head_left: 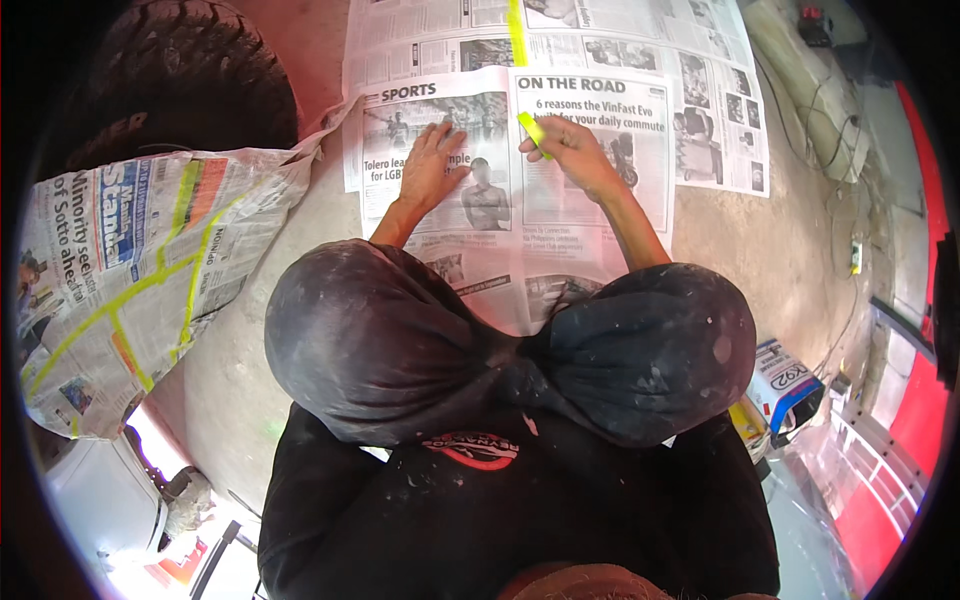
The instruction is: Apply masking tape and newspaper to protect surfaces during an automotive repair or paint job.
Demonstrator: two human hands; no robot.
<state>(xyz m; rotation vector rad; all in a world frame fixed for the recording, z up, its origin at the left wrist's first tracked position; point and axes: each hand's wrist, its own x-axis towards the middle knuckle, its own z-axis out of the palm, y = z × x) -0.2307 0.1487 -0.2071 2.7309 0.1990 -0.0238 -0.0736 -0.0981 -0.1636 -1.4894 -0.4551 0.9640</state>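
Note:
An opened newspaper sheet [450,225] lies on the floor in front of my knees, overlapping a farther newspaper sheet [730,130]. My left hand [432,168] rests flat on its left page with the fingers spread. Over the right page, near the centre fold, my right hand [575,155] pinches a short piece of bright yellow tape [532,132] between thumb and fingers. One end of the piece sticks out past the fingertips. Farther off, a yellow tape strip [517,40] runs along the far sheet, ending near the top edge of the nearer one.
Newspaper sheets joined with yellow and orange tape [135,300] spread at the left, beside a large black tyre [180,80]. Bare concrete floor [235,350] shows between. At the right are a blue-and-white can [785,380], a thin cable [850,320] and a red panel [925,200].

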